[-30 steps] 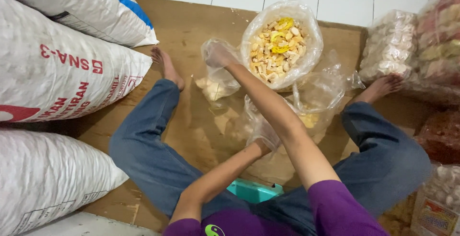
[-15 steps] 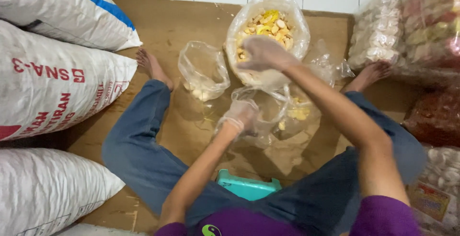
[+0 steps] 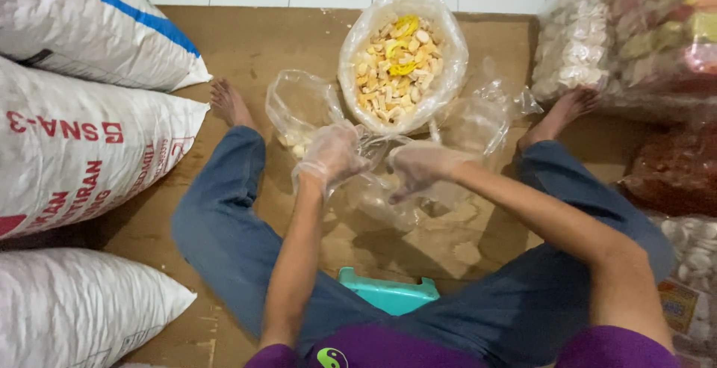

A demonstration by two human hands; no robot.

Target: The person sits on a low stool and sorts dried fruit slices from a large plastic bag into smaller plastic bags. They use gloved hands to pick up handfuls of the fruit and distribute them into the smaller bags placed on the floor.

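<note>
Three white woven sacks (image 3: 82,151), one striped blue, another printed red, stack along the floor's left edge. A large clear bag of pale crackers (image 3: 399,54) stands open near the far edge, a smaller clear bag (image 3: 299,110) just beside it. Clear packets of white, pink and red snacks (image 3: 635,47) crowd the right edge.

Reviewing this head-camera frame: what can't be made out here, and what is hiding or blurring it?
- Left hand and right hand: motion blur and cloudy plastic gloves hide the fingers' grip.
- Small clear bag between the hands: contents unreadable through crumpled plastic.
- Teal stool: mostly hidden under the legs.
- White sacks: cut off by the left edge.
</note>
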